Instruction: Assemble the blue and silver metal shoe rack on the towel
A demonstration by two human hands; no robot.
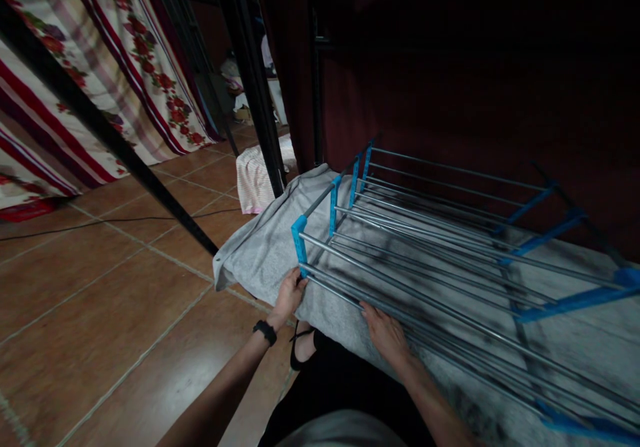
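Observation:
A rack of metal tubes point(420, 287) with blue plastic connectors point(299, 237) lies on a grey cloth point(265, 247) in front of me. At the rack's near left corner, my left hand point(290, 295) is closed with its fingertips on the lower end of a blue connector, where a lower tube meets it. My right hand point(387, 337) is further right along the same near side, its fingers curled at the lowest front tube. The undersides of both hands' fingers are partly hidden. A black band point(265, 332) circles my left wrist.
Black metal posts point(257, 100) rise at the left and back of the cloth-covered surface. A dark red panel point(450, 114) stands behind the rack. On the left are a tiled floor point(125, 300), a thin cable point(135, 220), a floral curtain point(145, 54) and a striped cloth point(255, 177).

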